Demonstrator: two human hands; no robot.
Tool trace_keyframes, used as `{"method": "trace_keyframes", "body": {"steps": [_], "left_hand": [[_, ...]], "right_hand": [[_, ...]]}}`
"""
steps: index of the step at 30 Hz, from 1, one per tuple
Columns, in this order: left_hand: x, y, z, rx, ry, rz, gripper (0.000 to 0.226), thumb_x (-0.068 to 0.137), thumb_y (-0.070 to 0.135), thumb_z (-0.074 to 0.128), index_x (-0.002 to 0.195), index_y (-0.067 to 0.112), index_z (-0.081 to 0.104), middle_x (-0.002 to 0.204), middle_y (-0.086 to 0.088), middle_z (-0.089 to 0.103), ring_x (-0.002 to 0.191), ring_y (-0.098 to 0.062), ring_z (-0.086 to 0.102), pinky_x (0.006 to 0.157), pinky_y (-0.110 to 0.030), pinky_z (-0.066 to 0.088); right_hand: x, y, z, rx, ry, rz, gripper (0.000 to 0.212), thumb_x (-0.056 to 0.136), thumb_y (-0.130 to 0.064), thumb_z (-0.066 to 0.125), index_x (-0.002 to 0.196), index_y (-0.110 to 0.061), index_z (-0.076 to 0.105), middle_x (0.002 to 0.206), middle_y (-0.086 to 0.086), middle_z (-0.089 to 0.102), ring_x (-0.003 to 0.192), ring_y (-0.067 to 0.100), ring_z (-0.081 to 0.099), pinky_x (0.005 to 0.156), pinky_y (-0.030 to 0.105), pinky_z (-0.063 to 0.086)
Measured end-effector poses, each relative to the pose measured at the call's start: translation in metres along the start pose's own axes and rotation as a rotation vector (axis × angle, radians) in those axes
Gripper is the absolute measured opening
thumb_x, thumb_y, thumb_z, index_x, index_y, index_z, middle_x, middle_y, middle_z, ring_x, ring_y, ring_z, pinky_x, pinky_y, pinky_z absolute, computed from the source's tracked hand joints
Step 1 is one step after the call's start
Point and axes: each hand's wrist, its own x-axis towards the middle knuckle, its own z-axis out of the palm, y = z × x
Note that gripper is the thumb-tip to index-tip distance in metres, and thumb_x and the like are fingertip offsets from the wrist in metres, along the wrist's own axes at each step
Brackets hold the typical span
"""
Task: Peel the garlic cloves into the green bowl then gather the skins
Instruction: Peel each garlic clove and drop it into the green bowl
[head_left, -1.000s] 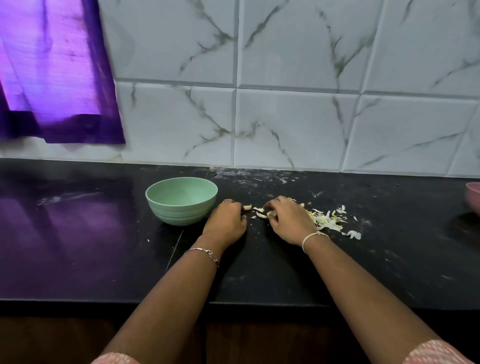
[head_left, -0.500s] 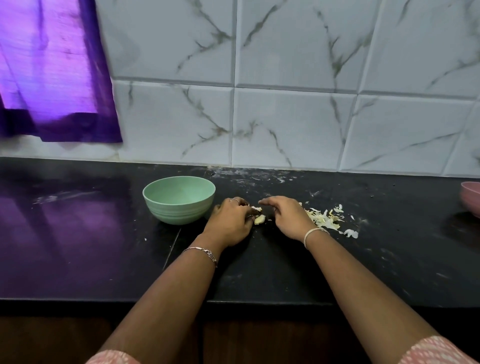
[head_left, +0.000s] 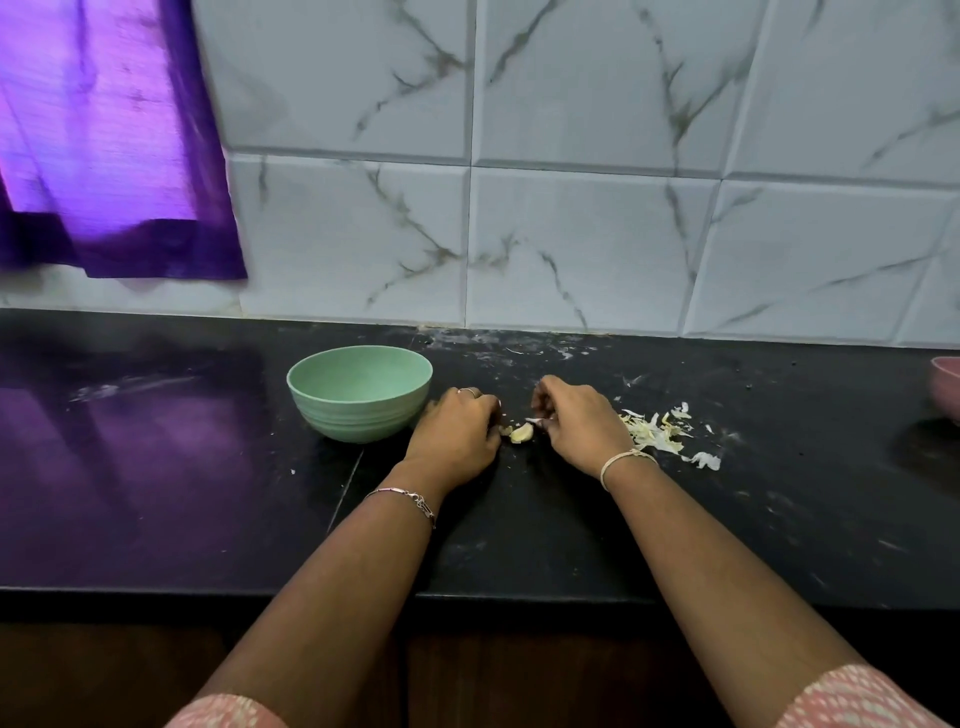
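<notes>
The green bowl (head_left: 358, 422) stands on the black counter, just left of my hands; its inside is not visible from here. A pale garlic clove (head_left: 521, 433) lies on the counter between my hands. My left hand (head_left: 457, 434) has curled fingers and holds the clove's left end. My right hand (head_left: 577, 425) pinches a thin white strip of skin at the clove's right end. A heap of loose garlic skins (head_left: 655, 435) lies just right of my right hand.
A pink bowl (head_left: 947, 385) is cut off by the right edge. A purple curtain (head_left: 109, 145) hangs at the back left over the tiled wall. The counter's front edge (head_left: 467, 597) runs under my forearms. White smears mark the counter near the wall.
Both hands closed in on one clove between them. My left hand took hold of it and my right hand left the skin heap and now pulls at its skin.
</notes>
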Motion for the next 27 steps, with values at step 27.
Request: {"method": "trace_keyframes", "body": {"steps": [27], "left_hand": [[-0.005,0.002,0.001,-0.046,-0.021,0.087,0.033,0.097,0.033,0.049,0.128,0.037,0.059,0.131,0.003,0.049,0.123,-0.020,0.041,0.101,-0.036,0.036]], "right_hand": [[-0.013,0.005,-0.013,0.450,0.161,0.167,0.009,0.085,-0.012,0.072,0.088,-0.016,0.065,0.084,-0.003,0.068,0.076,0.012,0.061,0.073,0.023,0.051]]}}
